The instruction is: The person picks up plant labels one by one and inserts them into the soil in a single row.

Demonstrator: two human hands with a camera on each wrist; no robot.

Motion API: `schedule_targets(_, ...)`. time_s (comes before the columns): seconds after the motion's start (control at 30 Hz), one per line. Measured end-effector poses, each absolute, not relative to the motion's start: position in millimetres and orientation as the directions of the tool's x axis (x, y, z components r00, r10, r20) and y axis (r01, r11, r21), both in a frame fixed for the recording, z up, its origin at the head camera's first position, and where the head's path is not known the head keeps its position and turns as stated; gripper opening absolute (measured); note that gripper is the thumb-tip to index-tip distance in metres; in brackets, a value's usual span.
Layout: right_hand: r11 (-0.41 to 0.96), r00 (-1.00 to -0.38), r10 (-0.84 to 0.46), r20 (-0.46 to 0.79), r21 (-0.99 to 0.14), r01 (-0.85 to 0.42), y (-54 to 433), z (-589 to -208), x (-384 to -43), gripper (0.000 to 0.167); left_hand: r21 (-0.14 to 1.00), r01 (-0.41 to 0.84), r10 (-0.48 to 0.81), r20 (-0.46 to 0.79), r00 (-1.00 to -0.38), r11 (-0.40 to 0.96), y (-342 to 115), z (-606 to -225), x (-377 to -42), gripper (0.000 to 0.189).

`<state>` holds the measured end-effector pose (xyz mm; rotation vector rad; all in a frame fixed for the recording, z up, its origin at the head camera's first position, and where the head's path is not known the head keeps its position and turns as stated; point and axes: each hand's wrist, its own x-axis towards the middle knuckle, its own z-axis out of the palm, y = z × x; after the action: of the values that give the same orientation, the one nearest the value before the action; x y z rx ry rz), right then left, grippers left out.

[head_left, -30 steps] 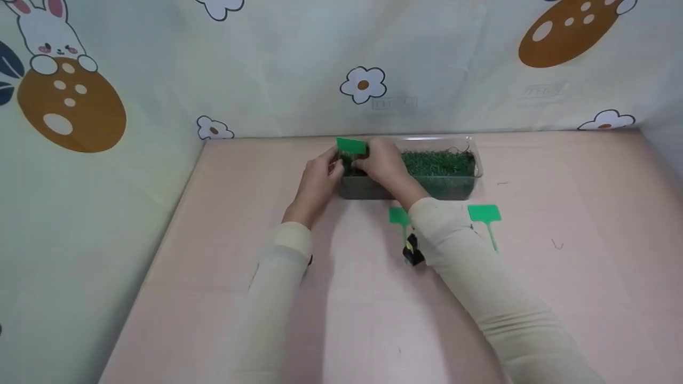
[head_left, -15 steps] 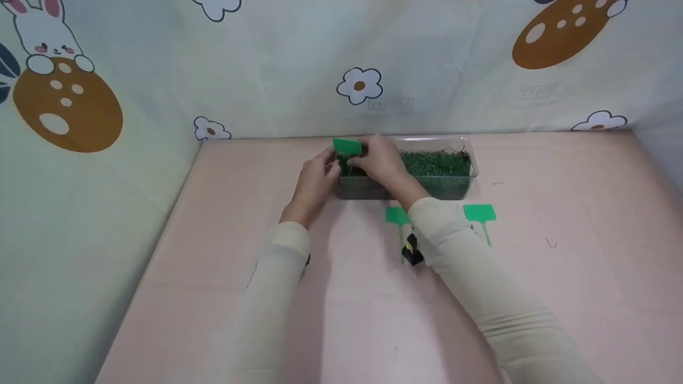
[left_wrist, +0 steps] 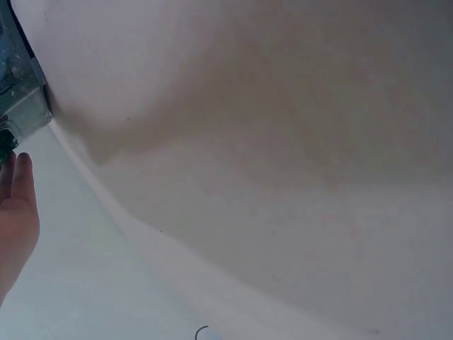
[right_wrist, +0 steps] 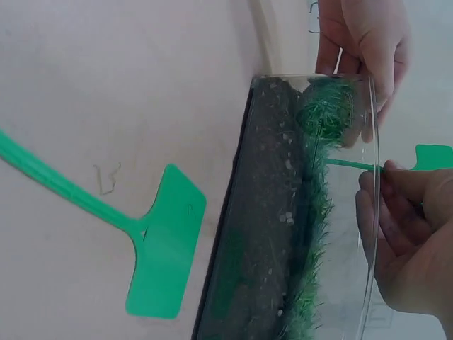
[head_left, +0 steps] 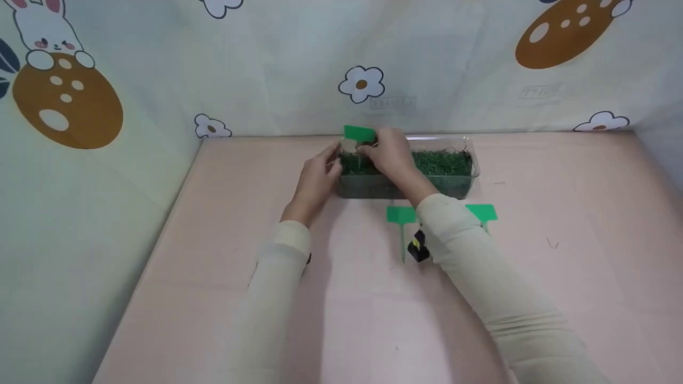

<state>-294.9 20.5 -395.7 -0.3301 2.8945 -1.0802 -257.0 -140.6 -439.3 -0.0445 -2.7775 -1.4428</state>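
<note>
In the head view my right hand (head_left: 394, 154) pinches the thin stem of a green T-shaped plant label (head_left: 359, 133) between thumb and fingers. The stem's lower end stands in the green turf at the left part of a clear plastic box (head_left: 469, 186); the right wrist view shows the stem (right_wrist: 347, 163) reaching into the grass. My left hand (head_left: 315, 181) is at the box's left end, its fairly straight fingers (left_wrist: 24, 177) touching or very near the rim. Dark soil (right_wrist: 265, 191) shows through the wall below the grass (right_wrist: 315, 269).
Two more green plant labels, one (head_left: 401, 215) in front of the box and another (head_left: 482, 212) partly behind the right sleeve, lie on the pink tabletop (head_left: 373, 320). A patterned cloth (head_left: 288, 69) hangs right behind the box.
My right hand and the plant label have shifted slightly up and to the right, showing more of the stem above the grass. My left hand stays at the box's end.
</note>
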Motion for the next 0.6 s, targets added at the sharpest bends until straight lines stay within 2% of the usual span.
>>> schedule_targets(0.2,0.798,-0.98,-0.199,0.012,-0.578,-0.169,24.0,-408.8,-295.5,0.023,0.826,0.032,0.021,0.025,-0.999,0.563,-139.9,-440.3,-256.2,0.05)
schedule_targets(0.6,0.681,-0.97,-0.241,-0.027,-0.717,-0.149,29.2,-408.3,-295.3,0.026,0.838,0.027,0.025,0.016,-1.0,0.544,-141.9,-440.1,-257.0,0.051)
